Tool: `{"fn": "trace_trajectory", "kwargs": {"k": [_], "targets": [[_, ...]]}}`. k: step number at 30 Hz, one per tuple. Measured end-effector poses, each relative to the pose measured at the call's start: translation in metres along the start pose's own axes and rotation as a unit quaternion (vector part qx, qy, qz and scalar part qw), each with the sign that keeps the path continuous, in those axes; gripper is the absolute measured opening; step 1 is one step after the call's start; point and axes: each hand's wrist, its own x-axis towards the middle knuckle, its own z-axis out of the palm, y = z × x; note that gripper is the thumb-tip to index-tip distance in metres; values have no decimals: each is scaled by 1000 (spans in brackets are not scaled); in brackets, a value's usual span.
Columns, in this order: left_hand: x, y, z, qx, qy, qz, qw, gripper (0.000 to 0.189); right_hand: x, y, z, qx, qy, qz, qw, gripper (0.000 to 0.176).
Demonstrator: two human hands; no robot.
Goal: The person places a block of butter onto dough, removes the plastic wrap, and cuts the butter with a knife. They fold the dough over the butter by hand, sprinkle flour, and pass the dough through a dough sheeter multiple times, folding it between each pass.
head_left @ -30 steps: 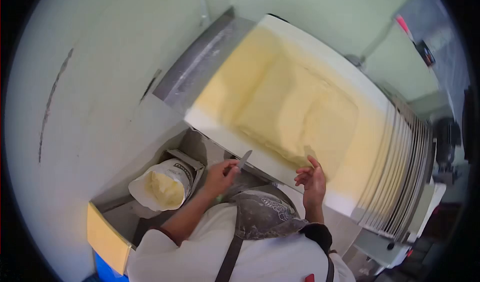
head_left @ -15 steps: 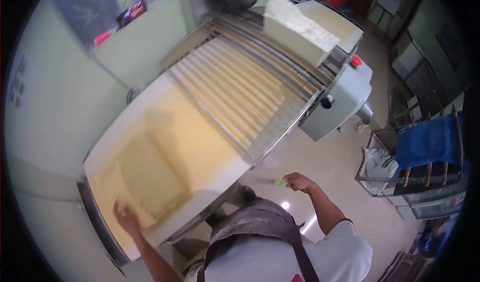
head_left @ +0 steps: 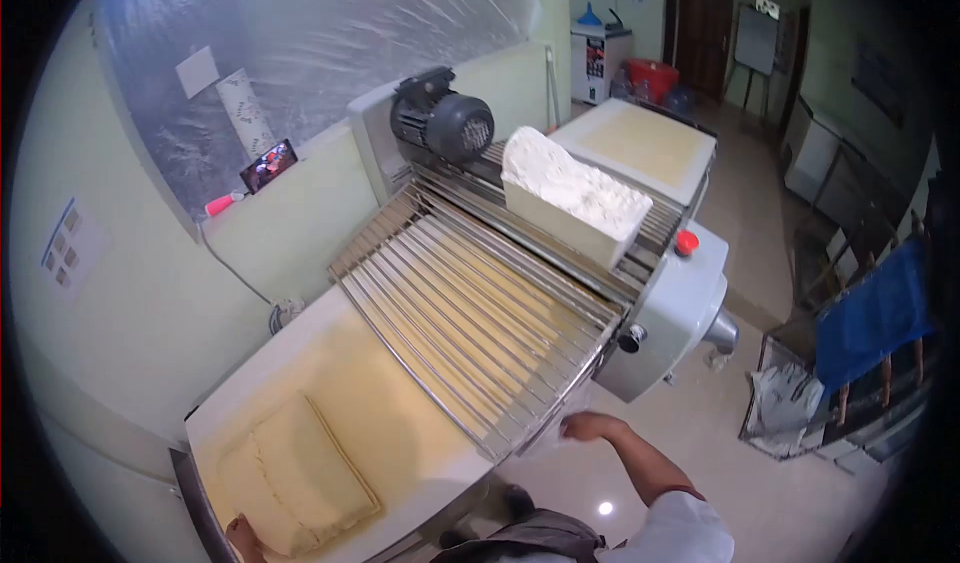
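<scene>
A folded slab of pale dough (head_left: pixel 315 473) lies on the floured belt of a dough sheeter, with layered edges on its right side and a seam running down its left part. My left hand (head_left: pixel 243 538) is at the slab's lower left edge, fingers curled against the dough; the frame's bottom cuts off part of the arm. Out past the front side of the machine, my right hand (head_left: pixel 590 426) hovers above the floor near the corner of the wire guard (head_left: pixel 480 333). Its fingers are closed, and what they hold is too blurred to make out.
Beyond the guard, a white trough heaped with flour (head_left: pixel 580 188) sits across the sheeter by a black motor (head_left: pixel 445 118). A red knob (head_left: pixel 686 242) tops the grey housing. A phone (head_left: pixel 268 166) leans at the wall. At right stands a rack with blue cloth (head_left: pixel 875 313).
The view has tilted up and steadied. My right hand is nearer the guard's corner, and the green item seen in it earlier is out of sight. My left hand stays by the dough's edge.
</scene>
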Motion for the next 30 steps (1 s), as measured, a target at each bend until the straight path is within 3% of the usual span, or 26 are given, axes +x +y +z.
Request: {"fn": "trace_trajectory", "kwargs": {"k": [1, 2, 3, 4, 5, 6, 7, 8, 9, 11, 13, 15, 16, 18, 21, 22, 24, 25, 30], "targets": [[-38, 44, -5, -15, -25, -39, 999, 42, -30, -45, -39, 70, -139, -108, 982, 42], [23, -11, 1, -43, -88, -40, 994, 22, -57, -92, -84, 92, -149, -168, 970, 41], [17, -8, 4, -35, -60, -32, 997, 26, -80, -133, -135, 114, -158, -227, 954, 40], [13, -9, 3, -26, -33, -25, 999, 31, -96, -157, -183, 113, -51, -266, 956, 41], [-4, 9, 4, -19, -4, -17, 1000, 35, -108, -183, -229, 129, 77, -228, 962, 30], [0, -1, 6, -41, -10, -30, 999, 39, -94, -185, -268, 248, 236, -279, 897, 21], [12, -14, 10, -69, -7, -8, 998, 30, -93, -216, -313, 128, 435, -102, 885, 18], [25, -26, 18, -97, -3, 14, 995, 22, -61, -199, -362, 1, 574, -133, 808, 23], [32, -37, 23, -124, 3, 34, 992, 14, -39, -197, -401, -63, 630, -82, 770, 31], [30, -35, 25, -114, 20, 0, 993, 14, 12, -167, -459, -104, 602, 23, 792, 41], [23, -40, 23, -88, 50, 2, 995, 15, 47, -145, -488, -121, 502, 58, 854, 50], [21, -38, 28, -44, 90, 46, 994, 16, 74, -141, -496, 30, 483, 86, 871, 49], [20, -36, 34, -70, 110, 53, 990, 13, 88, -137, -498, 84, 476, 102, 870, 49], [22, -39, 35, -98, 138, 78, 982, 12, 98, -137, -500, 40, 478, 112, 870, 51], [36, -56, 30, 59, 113, 148, 981, 20, 79, -123, -494, -93, 498, 105, 856, 53], [35, -56, 40, -145, 105, 99, 979, 15, 77, -128, -489, -109, 516, 116, 842, 47], [5, -27, 22, 1, 67, 57, 996, 34, 69, -133, -480, -136, 540, 117, 822, 37], [-40, 30, 5, 75, 44, 41, 995, 45, 67, -129, -477, -137, 546, 121, 818, 37], [-38, 26, -1, 64, 6, 16, 998, 52, 60, -102, -472, -139, 594, 118, 783, 38]]}}
